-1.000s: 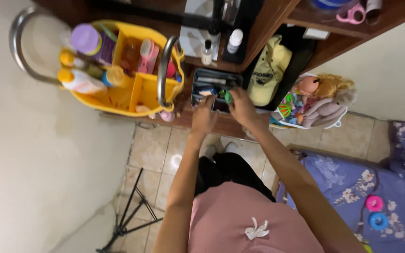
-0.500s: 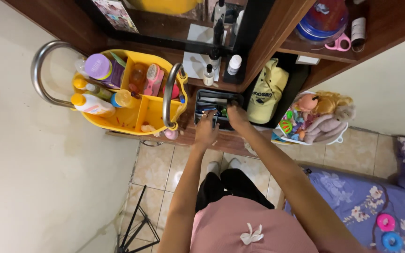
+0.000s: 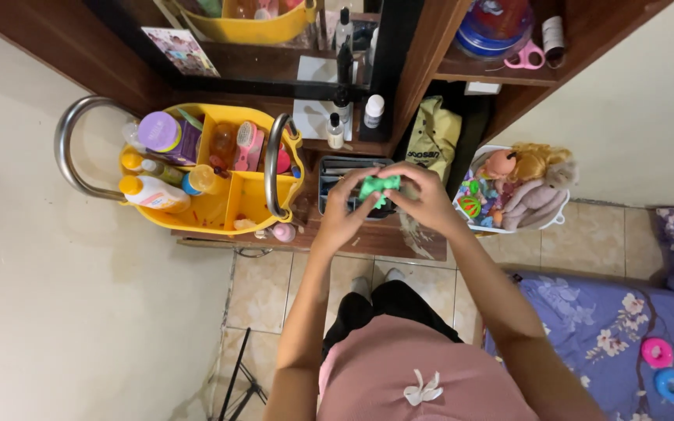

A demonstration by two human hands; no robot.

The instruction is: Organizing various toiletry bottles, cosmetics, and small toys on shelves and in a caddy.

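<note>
Both hands meet above the dark slotted organiser tray (image 3: 335,166) on the wooden shelf: the left hand (image 3: 342,216) and right hand (image 3: 428,200) pinch a small green crumpled item (image 3: 378,187) between their fingertips, beside the yellow plastic caddy (image 3: 237,204).

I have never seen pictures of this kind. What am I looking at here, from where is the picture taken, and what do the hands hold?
There is no machine here. A person wears a camera on the head, and it looks down, so you see the person's own two arms, pink shirt and feet from above. The left hand and the right hand are raised together and both grip a small green thing between the fingers; what it is exactly is too small to tell. Below the hands, on a wooden shelf, stands a dark organiser tray. To its left is a yellow caddy with metal handles, full of bottles. To the right is a white basket with a doll and toys. A bed with a purple flowered cover is at the lower right.
</note>
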